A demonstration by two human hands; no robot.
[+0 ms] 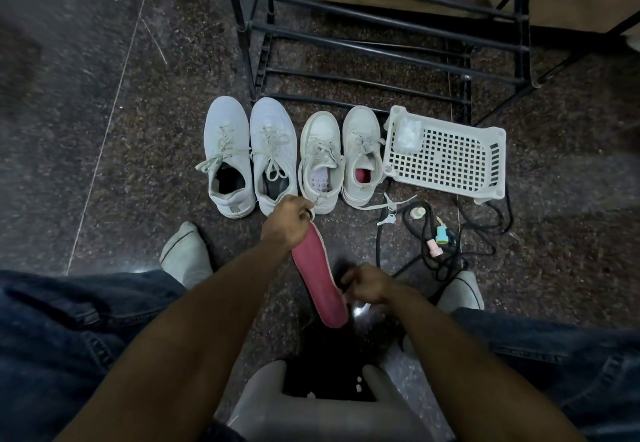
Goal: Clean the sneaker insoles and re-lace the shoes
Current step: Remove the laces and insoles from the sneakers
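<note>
Insole (pixel 320 285) spans left hand (pixel 287 221) to right hand (pixel 367 287)

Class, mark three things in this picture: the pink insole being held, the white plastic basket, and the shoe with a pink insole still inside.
pink insole (pixel 320 278), head view, middle of its top face
white plastic basket (pixel 450 159), head view, perforated floor
shoe with insole inside (pixel 362 150), head view, its laces

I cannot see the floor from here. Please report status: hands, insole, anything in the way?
Left hand grips red insole at top end. Right hand on its lower edge, grip unclear. Four sneakers lined ahead. Black cable lies right, not blocking.
</note>
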